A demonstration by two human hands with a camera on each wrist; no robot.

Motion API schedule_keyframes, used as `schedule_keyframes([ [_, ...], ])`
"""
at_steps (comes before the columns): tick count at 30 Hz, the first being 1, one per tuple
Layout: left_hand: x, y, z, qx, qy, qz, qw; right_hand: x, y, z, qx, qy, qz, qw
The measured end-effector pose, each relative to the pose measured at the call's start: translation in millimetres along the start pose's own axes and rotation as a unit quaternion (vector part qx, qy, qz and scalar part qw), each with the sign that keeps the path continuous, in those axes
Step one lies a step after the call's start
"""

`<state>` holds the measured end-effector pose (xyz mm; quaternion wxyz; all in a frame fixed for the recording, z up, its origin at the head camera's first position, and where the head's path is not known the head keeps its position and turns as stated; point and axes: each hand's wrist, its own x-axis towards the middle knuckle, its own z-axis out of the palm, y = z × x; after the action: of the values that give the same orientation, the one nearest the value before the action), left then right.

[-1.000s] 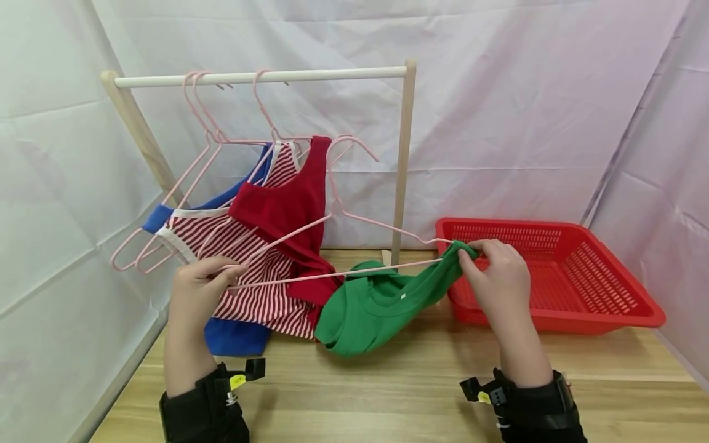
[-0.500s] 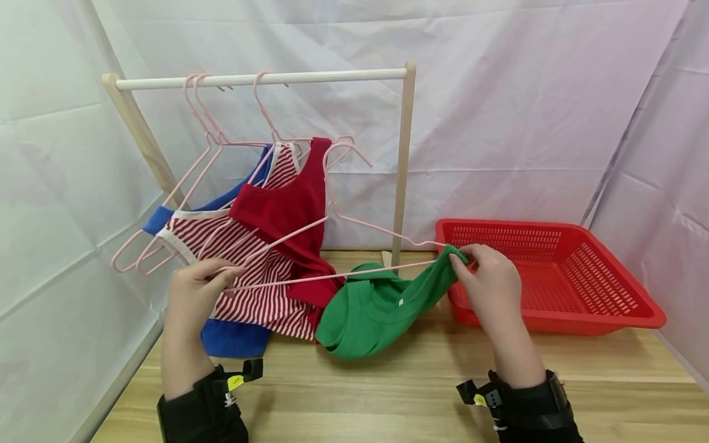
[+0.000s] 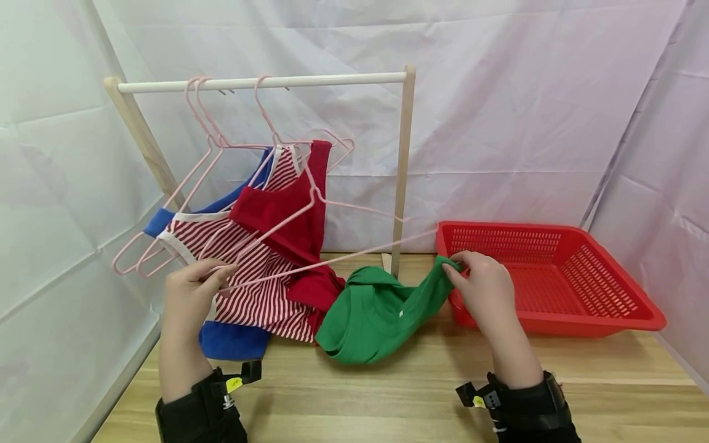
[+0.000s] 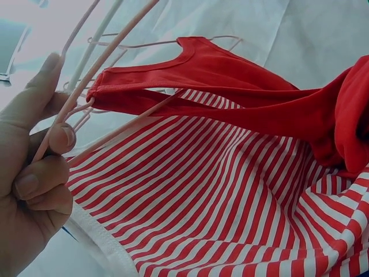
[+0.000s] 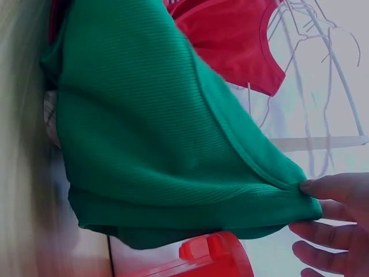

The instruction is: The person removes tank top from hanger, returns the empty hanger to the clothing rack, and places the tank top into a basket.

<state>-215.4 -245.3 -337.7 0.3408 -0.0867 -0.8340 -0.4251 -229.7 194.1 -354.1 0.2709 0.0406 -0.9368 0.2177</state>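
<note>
My left hand (image 3: 191,295) grips the left end of a pink clothes hanger (image 3: 332,261), its fingers curled round the wire in the left wrist view. The hanger's right end sticks out bare above the green tank top. With my right hand (image 3: 484,283) I pinch one strap of that green tank top (image 3: 371,326), whose body slumps onto the table. Behind my left hand hang a red tank top (image 3: 307,209), a red-and-white striped tank top (image 4: 173,173) and a blue garment (image 3: 232,341).
A wooden rack with a white rod (image 3: 327,80) stands at the back left, several pink hangers on it. At the right sits a red plastic basket (image 3: 581,326). White cloth walls (image 3: 532,111) enclose the wooden table (image 3: 354,406).
The hanger's right end has come out of the green strap and tilted up, its hook swinging back and left. My right hand has moved slightly left and down with the strap.
</note>
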Motion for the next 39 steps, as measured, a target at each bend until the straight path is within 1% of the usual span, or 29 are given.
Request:
schedule_keyframes([
  [5, -0.5, -0.2, -1.9, -0.009, 0.029, -0.046, 0.9985, 0.7, -3.7, 3.1, 0.002, -0.043, -0.014, 0.9990],
  [8, -0.4, -0.2, -2.6, -0.006, 0.039, -0.063, 0.9972, 0.3, -6.7, 2.5, 0.004, -0.051, -0.015, 0.9986],
  [11, 0.1, 0.0, -2.9, -0.004, 0.055, -0.070, 0.9960, -0.7, -9.4, 0.8, 0.007, -0.048, -0.019, 0.9986],
  [16, 1.1, 0.0, -5.3, -0.019, 0.087, -0.068, 0.9937, -1.9, -12.5, -3.8, 0.012, -0.033, -0.025, 0.9990],
  [21, 0.4, 2.3, -9.8, -0.053, 0.118, -0.091, 0.9874, -3.3, -14.5, -9.5, 0.023, -0.018, -0.026, 0.9992],
  [23, 0.1, 3.3, -11.2, -0.062, 0.127, -0.095, 0.9853, -3.9, -14.8, -11.4, 0.029, -0.008, -0.030, 0.9991],
  [25, 0.1, 4.3, -11.4, -0.067, 0.135, -0.095, 0.9840, -4.5, -14.9, -12.5, 0.035, 0.003, -0.035, 0.9988],
  [27, 0.3, 6.6, -10.5, -0.050, 0.137, -0.093, 0.9848, -5.3, -15.0, -13.6, 0.040, 0.014, -0.041, 0.9983],
  [32, 1.8, 15.4, -4.4, -0.033, 0.134, -0.062, 0.9884, -8.0, -16.5, -16.7, 0.049, 0.033, -0.050, 0.9970],
  [36, 2.7, 21.2, -1.1, -0.044, 0.134, -0.031, 0.9896, -9.6, -19.4, -20.4, 0.055, 0.035, -0.053, 0.9964],
  [39, 1.6, 23.1, -2.5, -0.051, 0.144, -0.030, 0.9878, -10.3, -20.8, -22.7, 0.059, 0.037, -0.055, 0.9961],
])
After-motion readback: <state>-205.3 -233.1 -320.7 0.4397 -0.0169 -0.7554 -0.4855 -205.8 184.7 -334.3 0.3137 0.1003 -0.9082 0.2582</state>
